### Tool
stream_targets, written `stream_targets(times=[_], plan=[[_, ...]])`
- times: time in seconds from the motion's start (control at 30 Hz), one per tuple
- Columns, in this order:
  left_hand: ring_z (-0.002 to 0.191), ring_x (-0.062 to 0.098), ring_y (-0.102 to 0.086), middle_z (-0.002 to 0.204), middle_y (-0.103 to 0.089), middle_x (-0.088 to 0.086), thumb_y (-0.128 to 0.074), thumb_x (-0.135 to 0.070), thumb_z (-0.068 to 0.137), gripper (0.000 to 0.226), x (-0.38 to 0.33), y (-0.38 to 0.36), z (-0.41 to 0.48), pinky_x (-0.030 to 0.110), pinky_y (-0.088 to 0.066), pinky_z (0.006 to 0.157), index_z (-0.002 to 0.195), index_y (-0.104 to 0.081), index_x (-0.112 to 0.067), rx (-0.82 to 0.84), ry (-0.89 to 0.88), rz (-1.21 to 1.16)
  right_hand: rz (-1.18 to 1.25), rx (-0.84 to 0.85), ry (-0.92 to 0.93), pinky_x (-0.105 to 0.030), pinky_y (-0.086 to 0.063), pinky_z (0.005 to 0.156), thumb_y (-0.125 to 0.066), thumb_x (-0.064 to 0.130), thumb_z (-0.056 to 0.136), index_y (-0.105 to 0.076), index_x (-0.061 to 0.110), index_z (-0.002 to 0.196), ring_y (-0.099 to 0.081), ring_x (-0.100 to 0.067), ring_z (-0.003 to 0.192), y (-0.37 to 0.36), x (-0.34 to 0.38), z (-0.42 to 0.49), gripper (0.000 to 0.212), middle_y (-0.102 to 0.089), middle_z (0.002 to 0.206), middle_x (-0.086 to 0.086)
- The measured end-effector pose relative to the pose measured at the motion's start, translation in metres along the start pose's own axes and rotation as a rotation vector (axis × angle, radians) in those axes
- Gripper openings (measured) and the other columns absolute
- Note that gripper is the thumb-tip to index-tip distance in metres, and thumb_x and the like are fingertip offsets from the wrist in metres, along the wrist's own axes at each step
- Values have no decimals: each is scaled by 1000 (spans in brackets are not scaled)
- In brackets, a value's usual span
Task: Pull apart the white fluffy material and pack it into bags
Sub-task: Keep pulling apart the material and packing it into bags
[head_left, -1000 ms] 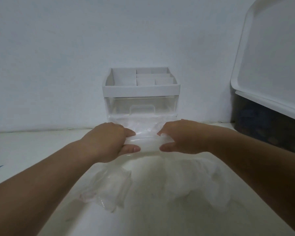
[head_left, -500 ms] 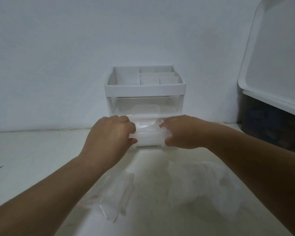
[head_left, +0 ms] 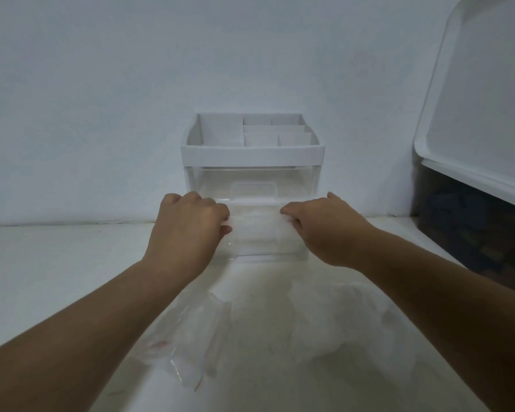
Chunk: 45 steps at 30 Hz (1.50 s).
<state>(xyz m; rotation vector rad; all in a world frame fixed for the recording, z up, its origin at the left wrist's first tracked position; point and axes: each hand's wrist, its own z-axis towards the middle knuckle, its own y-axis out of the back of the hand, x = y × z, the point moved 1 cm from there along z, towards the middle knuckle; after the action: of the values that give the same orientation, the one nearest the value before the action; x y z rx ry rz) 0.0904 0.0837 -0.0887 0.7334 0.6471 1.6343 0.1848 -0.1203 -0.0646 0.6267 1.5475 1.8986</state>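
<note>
In the head view, a packed bag (head_left: 254, 230) is held between both hands, just in front of the lower part of a white organiser (head_left: 252, 157). The left hand (head_left: 188, 230) is curled round the bag's left end and the right hand (head_left: 327, 230) round its right end, with fingers bent and pinching the plastic. More white fluffy material (head_left: 339, 316) is seen lying loose on the table (head_left: 57, 263), nearer the person on the right. Empty bags (head_left: 191, 337) lie beside it on the left. The step in hand is judged to be the finishing of one filled bag; whether it is being sealed or stowed cannot be told. Next, the bag has to be let go, a fresh tuft pulled from the heap, and an empty bag opened.
</note>
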Motion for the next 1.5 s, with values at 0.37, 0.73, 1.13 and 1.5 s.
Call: stream_targets(times=[0.37, 0.73, 1.13, 1.5], plan=[[68, 28, -65, 78, -69, 1, -77, -19, 84, 13, 2, -7, 1, 39, -48, 70, 94, -69, -15, -37, -5, -61, 127, -441, 99, -35, -50, 86, -58, 0, 84, -69, 13, 118, -58, -24, 95, 3, 9, -11, 38, -68, 105, -4], [71, 27, -62, 71, -68, -2, -72, -24, 87, 10, 3, -8, 2, 39, -42, 73, 86, -64, -18, -32, 21, -7, 3, -229, 20, -40, -45, 95, -51, 8, 85, -61, 18, 113, -61, -20, 81, -11, 16, 3, 31, -66, 92, 2], [61, 28, -60, 79, -63, 2, -77, -19, 83, 14, 4, -8, 3, 39, -48, 68, 89, -66, -14, -74, 3, -49, -75, -378, -64, -40, -47, 82, -58, 1, 82, -55, 16, 74, -28, -12, 50, -15, 10, 9, 18, -33, 57, 6], [74, 24, -51, 93, -54, 6, -88, -24, 71, 39, 7, -2, 5, 39, -47, 67, 92, -58, -12, -173, 294, -168, 185, -572, -385, -31, -51, 70, -77, 38, 82, -51, 15, 107, -54, -21, 81, -19, -2, 10, 43, -52, 101, -5]])
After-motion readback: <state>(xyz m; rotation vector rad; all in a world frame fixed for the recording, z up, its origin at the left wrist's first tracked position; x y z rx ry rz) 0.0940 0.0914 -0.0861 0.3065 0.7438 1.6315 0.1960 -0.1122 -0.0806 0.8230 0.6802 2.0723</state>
